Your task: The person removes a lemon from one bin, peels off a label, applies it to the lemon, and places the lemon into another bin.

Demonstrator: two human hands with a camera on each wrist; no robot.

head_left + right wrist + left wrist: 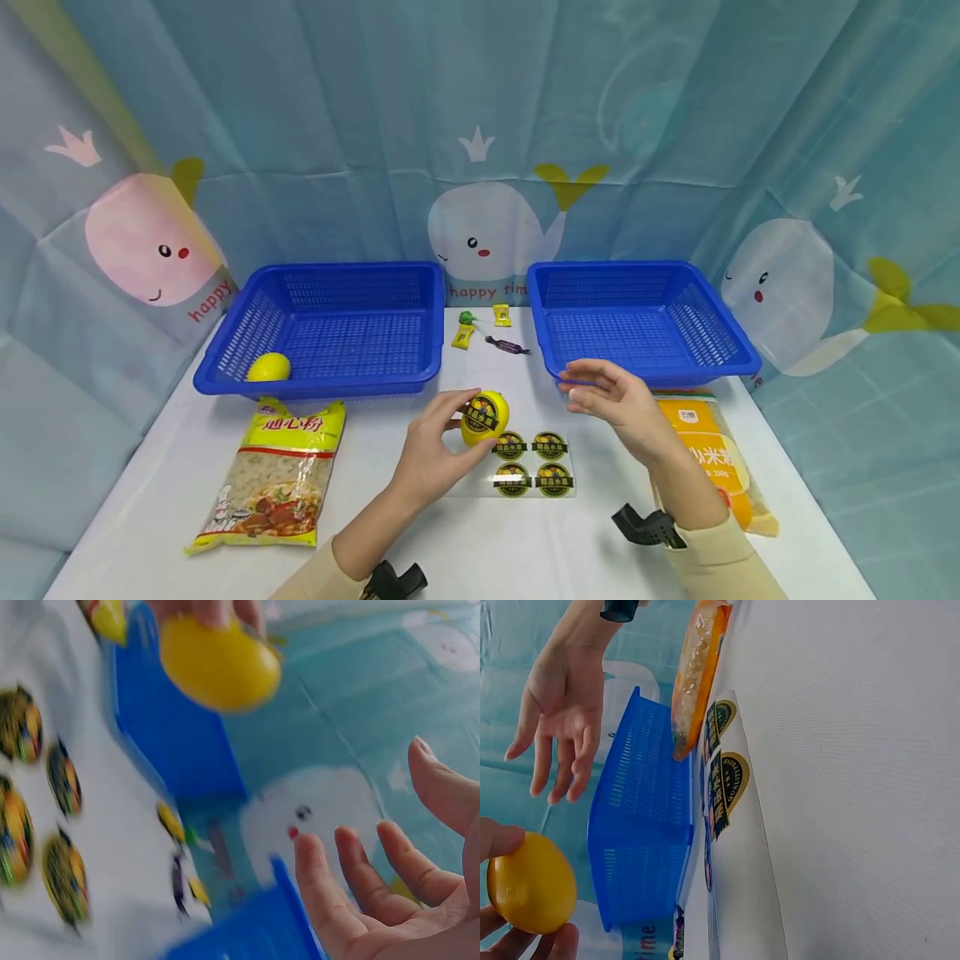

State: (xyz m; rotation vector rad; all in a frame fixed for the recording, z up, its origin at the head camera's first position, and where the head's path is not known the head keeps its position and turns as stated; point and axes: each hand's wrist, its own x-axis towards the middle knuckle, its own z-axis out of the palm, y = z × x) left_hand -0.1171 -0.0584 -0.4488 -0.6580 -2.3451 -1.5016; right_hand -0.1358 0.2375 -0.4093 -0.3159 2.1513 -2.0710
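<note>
My left hand (433, 454) grips a yellow lemon (497, 403) between thumb and fingers, above the table's middle. A round black-and-gold sticker (481, 414) is on the lemon's side in the head view. Below and beside it lies a clear sheet of matching stickers (532, 490). My right hand (626, 408) hovers near the front of the right basket with loosely bent fingers and nothing in them; the right wrist view shows those fingers (409, 862) spread apart. In the left wrist view the lemon (532, 885) sits in the left fingertips.
A blue basket (322, 387) at the left holds another yellow lemon (268, 367); a second blue basket (645, 371) stands at the right. Between them lie a purple candy (507, 345), yellow candies (462, 337) and a green lollipop (467, 317). Food bags (273, 483) (712, 450) lie in front of both baskets.
</note>
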